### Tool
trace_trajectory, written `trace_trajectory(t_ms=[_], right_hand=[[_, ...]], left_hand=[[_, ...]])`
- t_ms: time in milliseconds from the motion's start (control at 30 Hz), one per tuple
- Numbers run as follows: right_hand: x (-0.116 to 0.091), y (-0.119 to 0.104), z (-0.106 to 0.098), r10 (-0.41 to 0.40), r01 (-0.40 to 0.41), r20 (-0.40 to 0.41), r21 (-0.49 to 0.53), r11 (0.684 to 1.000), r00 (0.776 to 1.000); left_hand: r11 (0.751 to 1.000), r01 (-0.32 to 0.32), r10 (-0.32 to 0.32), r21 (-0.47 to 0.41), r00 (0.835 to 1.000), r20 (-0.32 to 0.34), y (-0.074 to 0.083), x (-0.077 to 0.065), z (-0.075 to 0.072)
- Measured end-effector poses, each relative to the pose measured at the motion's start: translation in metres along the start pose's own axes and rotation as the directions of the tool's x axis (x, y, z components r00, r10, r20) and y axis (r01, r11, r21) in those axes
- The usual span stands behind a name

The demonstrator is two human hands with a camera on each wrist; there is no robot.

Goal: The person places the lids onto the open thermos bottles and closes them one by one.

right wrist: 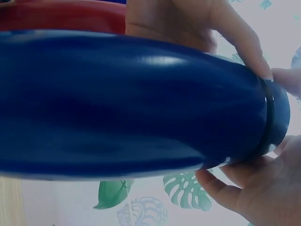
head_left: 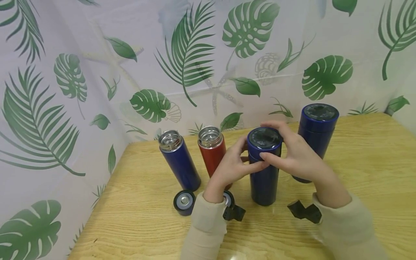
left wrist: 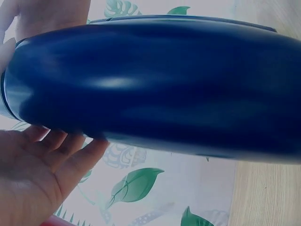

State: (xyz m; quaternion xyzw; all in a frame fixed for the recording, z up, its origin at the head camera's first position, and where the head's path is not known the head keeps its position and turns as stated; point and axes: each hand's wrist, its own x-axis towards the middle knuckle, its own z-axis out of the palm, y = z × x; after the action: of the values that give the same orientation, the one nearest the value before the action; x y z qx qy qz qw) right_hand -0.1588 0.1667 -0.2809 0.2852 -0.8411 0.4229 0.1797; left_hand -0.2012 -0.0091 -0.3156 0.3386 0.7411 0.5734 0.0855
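A dark blue thermos bottle [head_left: 264,184] with a glossy black-topped lid [head_left: 264,139] stands upright on the table between both hands. My left hand [head_left: 232,164] grips its upper part from the left, thumb across the front just under the lid; in the left wrist view its fingertips [left wrist: 96,146] touch the side of the bottle. From the right, my right hand [head_left: 297,155] grips the lid, its thumb at the front and its fingers round the back. A dark seam between lid and body shows in the right wrist view.
Left of the hands stand a lidless blue thermos [head_left: 182,164] and a lidless red thermos [head_left: 211,151]. Before them lie a removed lid [head_left: 184,203] and another [head_left: 229,198] partly behind the left sleeve. A lidded blue thermos [head_left: 315,135] stands behind the right hand. Leaf-patterned cloth hangs behind the wooden table [head_left: 139,227].
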Motion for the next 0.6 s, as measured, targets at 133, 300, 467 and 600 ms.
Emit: trace_trajectory(t_ms=[133,300,467,600], right_hand=[[0.000,0.000,0.000,-0.009,0.009,-0.027,-0.002,1.000,1.000],[-0.001,-0.003,0.002,0.034,-0.038,-0.090,-0.049,0.998,0.995],[0.001,-0.004,0.005,0.052,-0.062,-0.129,-0.076,0.995,0.990],[0.003,-0.003,0.006,0.045,-0.053,-0.102,-0.077,0.996,0.994]], left_hand=[[1.000,-0.026,0.026,-0.007,0.999,-0.021,-0.003,0.001,0.002],[0.999,-0.043,0.042,-0.007,0.999,-0.022,0.000,0.001,0.004],[1.000,-0.021,0.022,0.005,0.999,-0.037,0.014,-0.002,0.002],[1.000,-0.016,0.016,0.019,0.999,-0.037,0.029,-0.007,-0.001]])
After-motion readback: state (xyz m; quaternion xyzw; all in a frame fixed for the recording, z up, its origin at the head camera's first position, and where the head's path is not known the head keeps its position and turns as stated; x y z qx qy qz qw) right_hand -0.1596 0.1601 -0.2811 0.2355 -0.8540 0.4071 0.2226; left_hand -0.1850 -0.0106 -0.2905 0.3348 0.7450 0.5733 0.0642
